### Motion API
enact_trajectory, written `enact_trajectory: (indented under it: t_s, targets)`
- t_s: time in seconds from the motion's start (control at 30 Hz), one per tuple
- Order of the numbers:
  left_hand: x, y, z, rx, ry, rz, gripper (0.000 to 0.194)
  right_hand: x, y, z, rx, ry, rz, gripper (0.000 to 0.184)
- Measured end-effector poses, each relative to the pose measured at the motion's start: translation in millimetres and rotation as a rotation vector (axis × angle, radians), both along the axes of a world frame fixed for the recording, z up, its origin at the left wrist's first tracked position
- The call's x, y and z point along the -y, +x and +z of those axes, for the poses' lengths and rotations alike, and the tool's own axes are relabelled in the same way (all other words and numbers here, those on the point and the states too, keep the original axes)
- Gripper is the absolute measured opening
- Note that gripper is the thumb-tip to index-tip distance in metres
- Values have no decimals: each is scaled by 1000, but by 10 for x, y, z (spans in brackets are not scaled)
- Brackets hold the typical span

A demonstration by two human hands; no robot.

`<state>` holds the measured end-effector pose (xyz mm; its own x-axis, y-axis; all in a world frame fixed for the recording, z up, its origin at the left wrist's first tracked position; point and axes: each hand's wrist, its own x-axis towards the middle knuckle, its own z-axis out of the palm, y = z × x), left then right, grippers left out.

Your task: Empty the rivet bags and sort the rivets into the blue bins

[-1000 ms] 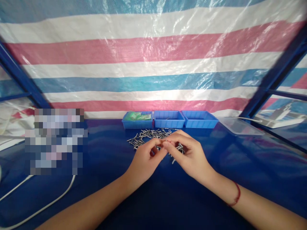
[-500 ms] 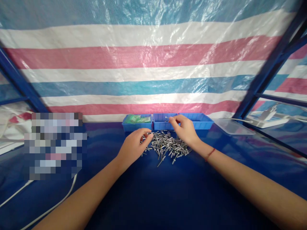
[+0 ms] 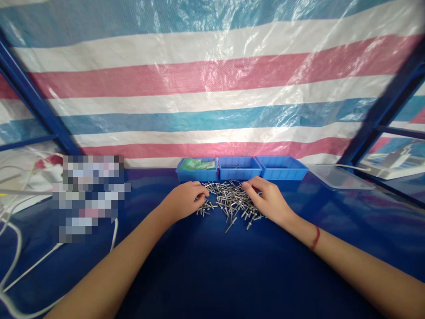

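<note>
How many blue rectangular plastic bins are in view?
3, in a row behind the silver metal rod-shaped pieces: left bin, holding green plastic packets; middle bin; right bin.

No words, labels, brands, numbers or signs can be read on the blue rectangular plastic bins [image 3: 240, 174], the green plastic packets [image 3: 198, 164] or the striped red, white and blue plastic sheet [image 3: 212, 79].

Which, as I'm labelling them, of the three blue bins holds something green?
The leftmost bin: green material shows inside it; the middle bin and rightmost bin show nothing green.
</note>
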<state>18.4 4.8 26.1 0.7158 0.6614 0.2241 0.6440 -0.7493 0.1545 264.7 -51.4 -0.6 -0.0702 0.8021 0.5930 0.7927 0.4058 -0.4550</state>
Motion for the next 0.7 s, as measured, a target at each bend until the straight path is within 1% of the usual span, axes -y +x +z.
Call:
enact_trajectory:
  t_s: [0.1, 0.23, 0.4, 0.6, 0.7]
  targets:
    - [-21, -43, 8, -29, -37, 18, 32, 38, -37, -6, -41, -14, 45, 29]
    - [-38, -50, -39, -53, -85, 4, 34, 67, -91, 7, -84, -27, 94, 25]
    - [-1, 15, -86, -44, -107, -9, 31, 111, -151, -3, -103, -44, 110, 26]
    - [37, 86, -111, 33, -154, 29, 24, 122, -200, -21, -103, -80, 140, 27]
    - [44, 115, -140, 52, -139, 15, 21, 121, -208, -23, -91, -73, 136, 27]
